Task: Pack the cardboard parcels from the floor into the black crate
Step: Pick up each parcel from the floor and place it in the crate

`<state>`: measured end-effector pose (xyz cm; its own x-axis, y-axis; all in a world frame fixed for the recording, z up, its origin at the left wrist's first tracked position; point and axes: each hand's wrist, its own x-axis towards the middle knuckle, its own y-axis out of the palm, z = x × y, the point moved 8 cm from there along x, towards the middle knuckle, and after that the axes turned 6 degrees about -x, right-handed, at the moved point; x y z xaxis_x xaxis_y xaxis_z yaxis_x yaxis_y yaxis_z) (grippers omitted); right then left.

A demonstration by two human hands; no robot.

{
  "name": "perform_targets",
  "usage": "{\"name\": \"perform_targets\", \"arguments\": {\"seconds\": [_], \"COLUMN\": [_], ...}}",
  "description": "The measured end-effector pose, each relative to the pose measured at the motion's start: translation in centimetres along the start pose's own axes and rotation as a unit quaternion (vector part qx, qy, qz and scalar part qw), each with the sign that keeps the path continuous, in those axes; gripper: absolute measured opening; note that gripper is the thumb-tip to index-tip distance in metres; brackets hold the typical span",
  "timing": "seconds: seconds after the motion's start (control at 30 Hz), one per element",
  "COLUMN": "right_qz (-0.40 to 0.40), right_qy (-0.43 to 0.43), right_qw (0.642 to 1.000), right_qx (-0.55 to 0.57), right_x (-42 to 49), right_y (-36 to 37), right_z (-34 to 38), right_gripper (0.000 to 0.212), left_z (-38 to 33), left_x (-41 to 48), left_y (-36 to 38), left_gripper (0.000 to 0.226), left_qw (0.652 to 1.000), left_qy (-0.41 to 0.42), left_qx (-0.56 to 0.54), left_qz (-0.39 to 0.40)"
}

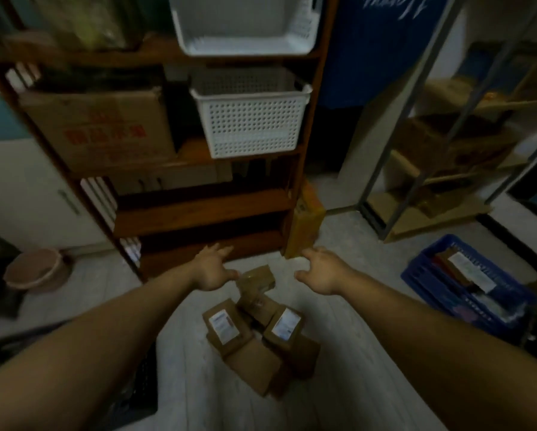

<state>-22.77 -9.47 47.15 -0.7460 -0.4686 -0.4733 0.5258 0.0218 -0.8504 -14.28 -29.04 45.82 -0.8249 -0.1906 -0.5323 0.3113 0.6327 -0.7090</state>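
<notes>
Several small cardboard parcels (257, 331) lie heaped on the pale floor in front of me, two of them with white labels facing up. The farthest parcel (256, 276) sits between my hands. My left hand (212, 269) hovers just left of it with fingers spread and holds nothing. My right hand (318, 270) hovers to its right, fingers loosely extended, also holding nothing. The black crate (139, 387) shows only as a dark meshed edge at the lower left, mostly hidden under my left forearm.
A wooden shelf unit (198, 209) stands straight ahead with white baskets (251, 119) and a large carton (102, 129). A yellow box (304, 225) leans at its right foot. A blue crate (466, 284) with goods sits at right, a pink bucket (36, 269) at left.
</notes>
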Motion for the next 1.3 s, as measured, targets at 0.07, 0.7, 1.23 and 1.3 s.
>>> {"name": "perform_targets", "arguments": {"seconds": [0.07,0.7,1.23,1.3], "right_qz": [0.028,0.196,0.07,0.072], "right_qy": [-0.021,0.011,0.012,0.004], "right_qw": [0.999,0.961,0.944,0.939], "right_qx": [-0.006,0.195,0.321,0.335], "right_x": [4.4,33.6,27.3,24.1], "right_y": [2.5,47.6,38.3,33.7], "right_z": [-0.2,-2.2,3.0,5.7], "right_gripper": [0.066,0.082,0.068,0.069], "left_z": [2.5,29.9,28.2,27.2], "left_x": [2.8,25.7,20.5,16.6], "left_y": [1.8,34.5,29.0,24.1], "left_gripper": [0.076,0.091,0.069,0.068], "left_qw": [0.999,0.875,0.729,0.722], "left_qy": [-0.035,-0.286,-0.216,-0.196], "left_qx": [-0.022,-0.38,-0.631,-0.643], "left_qz": [0.0,-0.092,-0.154,-0.165]}}
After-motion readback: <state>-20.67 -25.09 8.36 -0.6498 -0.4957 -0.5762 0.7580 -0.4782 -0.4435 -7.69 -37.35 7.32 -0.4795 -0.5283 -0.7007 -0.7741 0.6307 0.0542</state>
